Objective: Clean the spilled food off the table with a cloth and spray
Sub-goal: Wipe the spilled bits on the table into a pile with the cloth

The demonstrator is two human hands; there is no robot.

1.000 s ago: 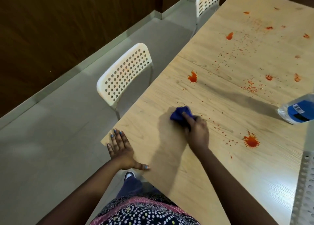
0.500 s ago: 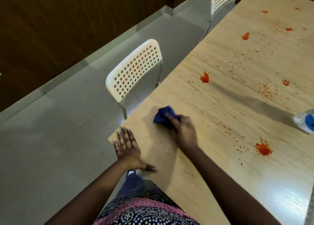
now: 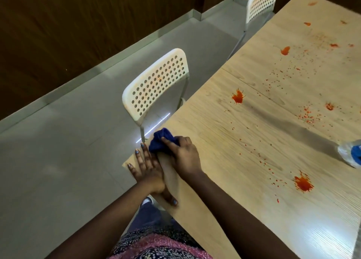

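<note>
A: What are the hands doing?

B: The right hand (image 3: 182,155) grips a bunched dark blue cloth (image 3: 161,141), fingers curled round it, one finger stretched across its top. The cloth sits at the near left corner of a pale wood-grain bench (image 3: 224,180), right at its edge. The left hand (image 3: 145,166) lies flat beside it, fingers straight and spread, palm down on the bench corner, thumb pointing back along the near edge. The cloth touches the tips of those fingers.

A: And the spill?

B: Red-orange splashes mark the bench. One large blot (image 3: 303,183) lies to the right of the hands, another (image 3: 238,96) further off near a seam in the bench top, with fine specks scattered between and beyond them. More blots dot the far part of the bench.

A: Anything else?

B: A clear plastic bottle with a blue label (image 3: 350,153) is at the right edge of the view, partly cut off. A white perforated chair (image 3: 156,84) stands just beyond the cloth, against the bench's left side. A second chair (image 3: 260,2) stands further along. The floor (image 3: 68,151) is grey tile.
</note>
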